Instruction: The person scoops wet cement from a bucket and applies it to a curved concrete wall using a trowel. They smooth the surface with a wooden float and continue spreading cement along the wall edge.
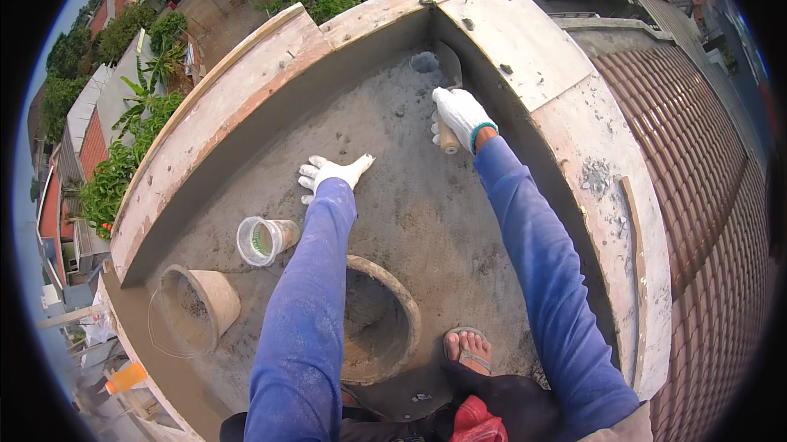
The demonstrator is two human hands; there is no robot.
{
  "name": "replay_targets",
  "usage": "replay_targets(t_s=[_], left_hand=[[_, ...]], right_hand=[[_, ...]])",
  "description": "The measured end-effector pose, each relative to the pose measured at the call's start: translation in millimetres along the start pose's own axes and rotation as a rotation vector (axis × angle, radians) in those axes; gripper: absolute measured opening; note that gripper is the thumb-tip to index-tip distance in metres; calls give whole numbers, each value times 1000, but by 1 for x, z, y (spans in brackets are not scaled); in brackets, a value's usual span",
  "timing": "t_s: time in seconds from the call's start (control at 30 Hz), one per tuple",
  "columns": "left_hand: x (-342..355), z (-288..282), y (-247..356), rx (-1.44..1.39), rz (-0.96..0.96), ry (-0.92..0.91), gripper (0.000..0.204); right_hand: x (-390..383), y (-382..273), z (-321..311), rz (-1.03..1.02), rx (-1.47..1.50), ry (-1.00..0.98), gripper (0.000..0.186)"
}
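My right hand (464, 118), in a white knit glove with a green cuff, is closed round the wooden handle of a trowel (448, 63). Its metal blade points into the far corner, beside the right wall. Just left of the blade is a round grey opening or patch (424, 62) in the concrete floor; which of these I cannot tell. My left hand (334, 173), also gloved, has its fingers spread and holds nothing. It is over or on the rough grey floor (418, 196); contact is unclear. Near that wrist lies a clear plastic tub (258, 240) on its side.
A bucket (217, 303) with a wire handle lies tipped at the left. A larger mortar-stained bucket (406, 299) stands near my feet, partly behind my left forearm. Low walls topped with boards (525, 40) enclose the floor, with mortar crumbs on them. A tiled roof (697, 180) slopes beyond the right wall.
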State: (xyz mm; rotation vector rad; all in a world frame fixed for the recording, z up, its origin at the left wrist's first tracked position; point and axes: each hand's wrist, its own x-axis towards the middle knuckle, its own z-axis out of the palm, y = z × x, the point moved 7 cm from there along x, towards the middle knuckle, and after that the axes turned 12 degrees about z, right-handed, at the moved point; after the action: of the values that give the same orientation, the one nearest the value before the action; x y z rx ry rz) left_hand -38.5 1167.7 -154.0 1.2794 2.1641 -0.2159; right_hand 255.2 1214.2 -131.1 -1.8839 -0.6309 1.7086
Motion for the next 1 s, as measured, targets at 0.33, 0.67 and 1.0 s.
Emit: replay_targets(t_s=[0.33,0.67,1.0], left_hand=[[1,15,7,2,-156,-108,163],[9,11,11,14,-182,-142,166],[13,17,13,29,-164,-141,169]], right_hand=[[-49,10,25,52,-197,-18,46],[-14,-6,46,-201,-953,370,45],[-79,21,26,35,-358,14,40]])
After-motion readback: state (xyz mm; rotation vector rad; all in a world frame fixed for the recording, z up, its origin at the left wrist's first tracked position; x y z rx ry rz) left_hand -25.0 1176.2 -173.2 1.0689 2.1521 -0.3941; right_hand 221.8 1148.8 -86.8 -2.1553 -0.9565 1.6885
